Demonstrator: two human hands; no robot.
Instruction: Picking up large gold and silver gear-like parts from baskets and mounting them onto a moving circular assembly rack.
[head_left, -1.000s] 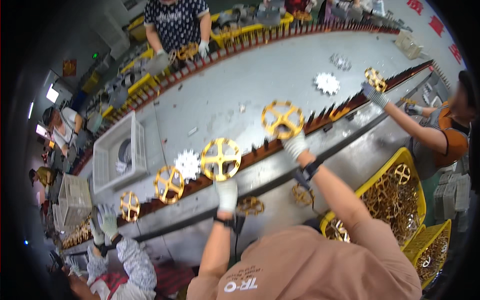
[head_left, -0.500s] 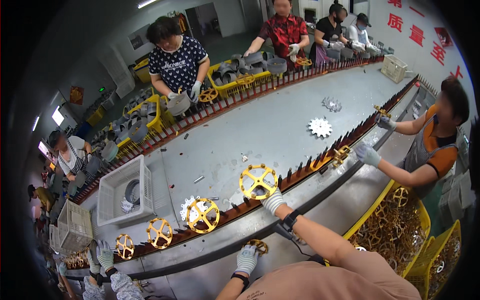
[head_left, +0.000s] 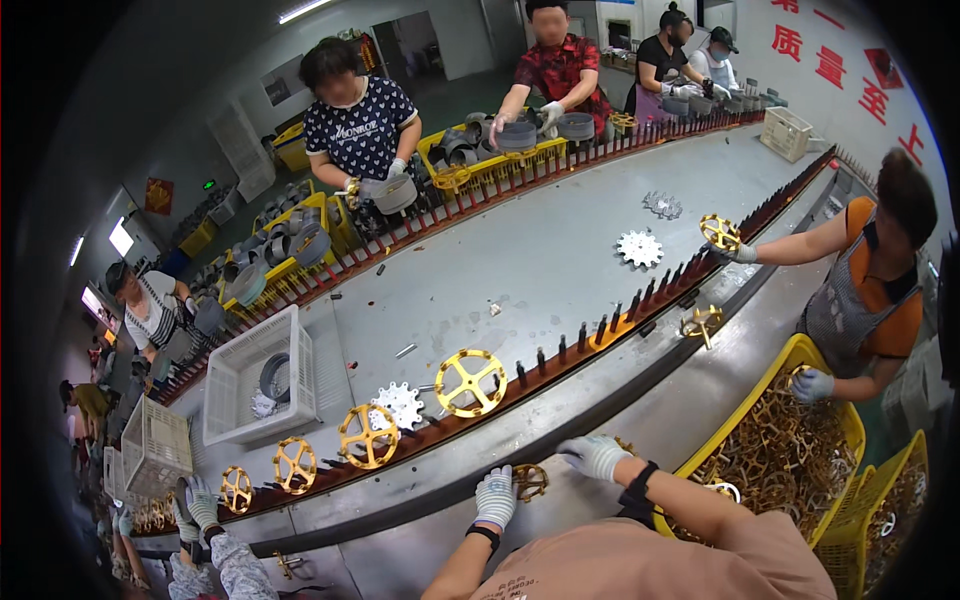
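My left hand (head_left: 495, 498), in a striped white glove, is closed at the left edge of a small gold spoked wheel (head_left: 531, 483) over the metal ledge. My right hand (head_left: 597, 458) is off the line, to the right of that wheel. Its gloved fingers stretch out to the left with nothing seen in them. A sliver of another gold part (head_left: 625, 445) shows behind it. Ahead of my hands, a gold wheel (head_left: 471, 383) sits on the row of dark pegs (head_left: 562, 348), with a second gold wheel (head_left: 369, 436) to its left.
A yellow basket (head_left: 697, 455) of gold parts stands at my right. Beside it, a co-worker (head_left: 865, 270) holds a gold wheel (head_left: 720, 233) over the pegs. White toothed discs (head_left: 639, 249) and a white crate (head_left: 214, 400) lie on the grey table. Several people work along the far side.
My right hand has let go of the gold wheel at the pegs and drawn back toward me. The pegged wheels have shifted left. My left hand and its wheel moved slightly forward.
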